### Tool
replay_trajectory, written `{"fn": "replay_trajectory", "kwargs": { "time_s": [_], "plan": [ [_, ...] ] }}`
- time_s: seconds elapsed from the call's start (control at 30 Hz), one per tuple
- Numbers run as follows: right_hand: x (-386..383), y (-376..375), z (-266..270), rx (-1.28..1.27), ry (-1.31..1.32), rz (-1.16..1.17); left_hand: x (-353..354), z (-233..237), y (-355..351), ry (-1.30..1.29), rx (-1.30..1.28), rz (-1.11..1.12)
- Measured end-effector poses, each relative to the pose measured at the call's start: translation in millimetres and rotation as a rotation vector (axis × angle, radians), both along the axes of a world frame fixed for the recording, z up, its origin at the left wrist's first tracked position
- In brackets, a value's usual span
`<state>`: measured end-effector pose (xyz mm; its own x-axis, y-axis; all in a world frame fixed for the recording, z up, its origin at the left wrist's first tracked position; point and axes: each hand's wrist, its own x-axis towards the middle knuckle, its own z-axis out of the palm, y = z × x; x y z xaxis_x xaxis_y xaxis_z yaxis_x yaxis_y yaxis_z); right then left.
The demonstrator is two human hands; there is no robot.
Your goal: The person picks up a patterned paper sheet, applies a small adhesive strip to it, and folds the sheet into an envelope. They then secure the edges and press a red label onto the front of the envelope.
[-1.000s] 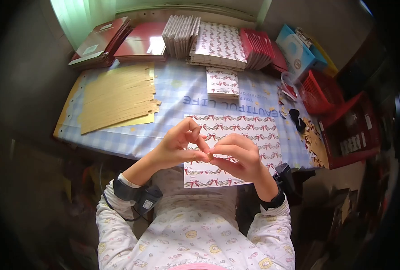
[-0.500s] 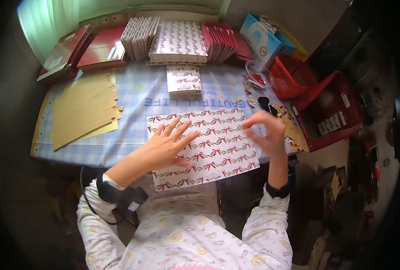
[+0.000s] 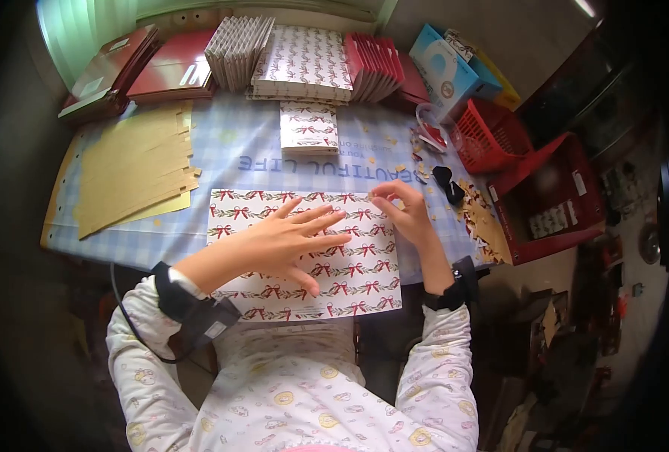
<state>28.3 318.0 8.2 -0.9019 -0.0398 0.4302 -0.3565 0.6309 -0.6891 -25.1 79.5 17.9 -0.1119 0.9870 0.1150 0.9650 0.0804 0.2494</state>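
A large white sheet printed with red bows and green garlands (image 3: 357, 279) lies flat at the near edge of the table, partly hanging over it. My left hand (image 3: 285, 241) rests palm down on the sheet with fingers spread. My right hand (image 3: 404, 215) pinches the sheet's upper right corner between fingertips.
Behind the sheet lie a small folded bow-patterned piece (image 3: 309, 128), stacks of patterned (image 3: 303, 64) and red (image 3: 376, 64) folded pieces, and brown card strips (image 3: 135, 166) at left. At right sit a red basket (image 3: 485, 135), a red tray (image 3: 553, 200), a blue box (image 3: 444, 71) and paper scraps (image 3: 481, 218).
My hands parted from a pinch held together over the sheet. My left hand flattened onto it; my right hand swung out right, then came back to its upper right corner. The sheet shifted left.
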Motion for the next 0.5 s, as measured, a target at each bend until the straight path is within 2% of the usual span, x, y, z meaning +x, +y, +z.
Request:
{"fn": "replay_trajectory", "kwargs": {
  "time_s": [0.1,0.23,0.3,0.43,0.5],
  "plan": [
    [2.2,0.9,-13.4,-0.232,-0.179,-0.079,-5.2,-15.7,14.0,0.034,-0.022,-0.065],
    [3.0,3.6,-12.1,-0.23,-0.169,-0.153,-4.1,-18.9,12.5,-0.003,0.017,-0.041],
    [3.3,3.8,-10.7,-0.183,-0.051,-0.107,-3.9,-19.3,13.1,-0.001,0.011,-0.04],
    [9.0,3.3,-9.2,-0.239,-0.173,-0.078,-4.1,-20.1,13.4,-0.019,0.013,-0.031],
    [9.7,2.0,-6.5,-0.099,-0.154,-0.021,-4.5,-20.3,12.7,-0.038,0.057,-0.037]
  ]
}}
